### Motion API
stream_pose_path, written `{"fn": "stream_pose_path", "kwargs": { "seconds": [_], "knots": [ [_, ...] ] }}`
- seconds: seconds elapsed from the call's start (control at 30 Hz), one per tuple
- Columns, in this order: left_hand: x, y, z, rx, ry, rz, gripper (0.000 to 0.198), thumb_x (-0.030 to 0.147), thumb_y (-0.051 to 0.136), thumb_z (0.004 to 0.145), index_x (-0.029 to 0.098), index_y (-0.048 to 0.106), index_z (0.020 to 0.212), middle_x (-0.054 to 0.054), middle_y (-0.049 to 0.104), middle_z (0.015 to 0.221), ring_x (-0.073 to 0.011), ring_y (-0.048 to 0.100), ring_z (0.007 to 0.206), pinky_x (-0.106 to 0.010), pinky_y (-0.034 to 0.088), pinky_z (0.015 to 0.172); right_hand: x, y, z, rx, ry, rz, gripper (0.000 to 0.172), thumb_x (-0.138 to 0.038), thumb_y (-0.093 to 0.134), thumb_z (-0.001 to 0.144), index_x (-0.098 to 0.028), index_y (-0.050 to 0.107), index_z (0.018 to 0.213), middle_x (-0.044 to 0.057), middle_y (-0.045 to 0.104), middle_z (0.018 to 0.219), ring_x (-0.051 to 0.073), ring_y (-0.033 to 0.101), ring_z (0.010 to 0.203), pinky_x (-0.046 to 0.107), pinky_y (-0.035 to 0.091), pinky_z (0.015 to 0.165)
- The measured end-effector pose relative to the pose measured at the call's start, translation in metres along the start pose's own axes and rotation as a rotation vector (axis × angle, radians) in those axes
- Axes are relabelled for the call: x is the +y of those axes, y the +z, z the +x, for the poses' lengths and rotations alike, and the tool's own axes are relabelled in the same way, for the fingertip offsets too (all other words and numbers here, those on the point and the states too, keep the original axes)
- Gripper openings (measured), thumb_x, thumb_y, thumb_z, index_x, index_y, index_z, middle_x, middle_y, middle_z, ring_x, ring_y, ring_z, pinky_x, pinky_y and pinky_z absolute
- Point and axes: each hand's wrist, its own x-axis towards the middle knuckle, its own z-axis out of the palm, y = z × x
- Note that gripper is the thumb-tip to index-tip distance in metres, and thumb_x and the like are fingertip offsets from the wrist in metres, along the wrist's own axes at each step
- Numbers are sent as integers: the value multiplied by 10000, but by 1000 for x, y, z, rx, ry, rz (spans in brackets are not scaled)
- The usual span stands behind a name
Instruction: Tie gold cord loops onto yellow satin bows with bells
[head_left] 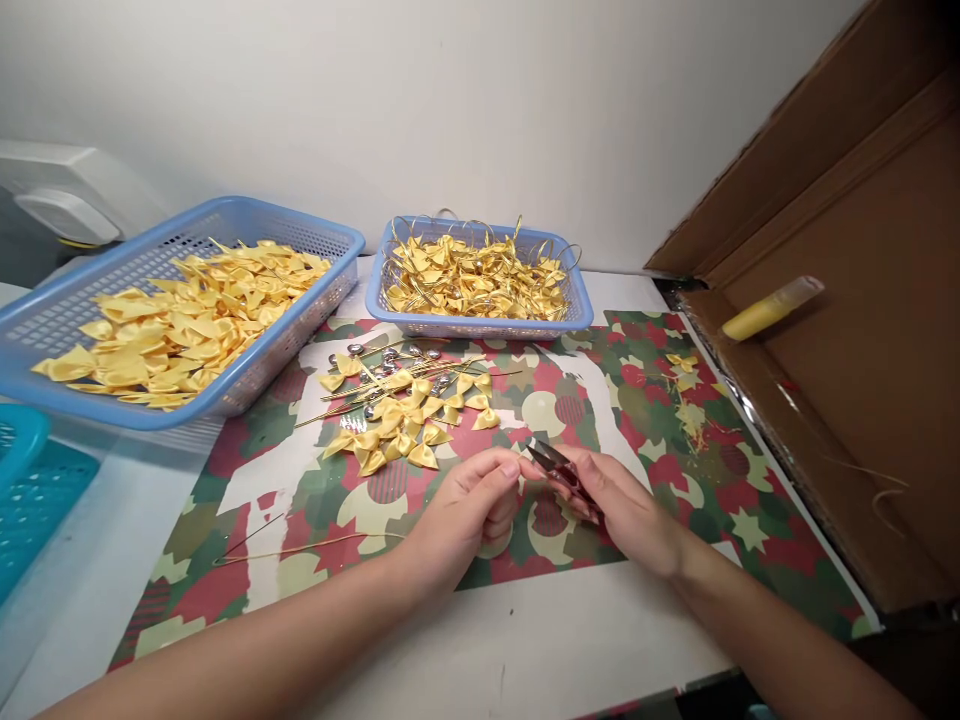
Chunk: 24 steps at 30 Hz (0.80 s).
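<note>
My right hand [619, 505] is closed on a small pair of thread snips [559, 470] with dark red handles, blades pointing up and left. My left hand [465, 505] is pinched shut right beside the blade tips; what it pinches is too small to make out. Both hands hover over the patterned mat [645, 420]. A loose pile of yellow ribbon bows [409, 420] with gold wires and silver beads lies just beyond the hands. A thin gold cord [300, 548] trails left of my left wrist.
A large blue basket [90, 290] of plain yellow bows stands at the back left. A smaller blue basket [559, 315] holds bows with gold loops. A teal basket [30, 490] sits at far left. An open cardboard box [862, 400] with a yellow glue stick [769, 310] stands at right.
</note>
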Motion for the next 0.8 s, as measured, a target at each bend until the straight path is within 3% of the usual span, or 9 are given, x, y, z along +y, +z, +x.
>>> {"fn": "stream_pose_path", "kwargs": {
  "seconds": [0.27, 0.67, 0.8],
  "knots": [
    [0, 2, 2, -1, 21, 53, 356, 523, 642, 806, 171, 592, 804, 108, 238, 481, -44, 178, 431, -156, 185, 397, 0, 6, 1, 35, -78, -164, 413, -498, 324, 997, -180, 528, 831, 3, 428, 752, 112, 369, 629, 242, 315, 564],
    [-2, 0, 2, -56, 4, 98, 335, 505, 598, 847, 172, 593, 818, 102, 248, 492, -49, 179, 436, -173, 173, 404, -1, 12, 3, 123, -93, -178, 438, -509, 365, 981, -178, 505, 731, -3, 447, 715, 114, 379, 618, 247, 318, 568],
    [-3, -1, 2, -63, 7, 120, 348, 523, 586, 846, 175, 598, 834, 102, 237, 497, -54, 177, 437, -179, 166, 405, 4, 0, 8, 253, -52, -256, 412, -519, 341, 980, -197, 586, 904, 8, 514, 731, 131, 448, 611, 252, 349, 558]
  ]
}}
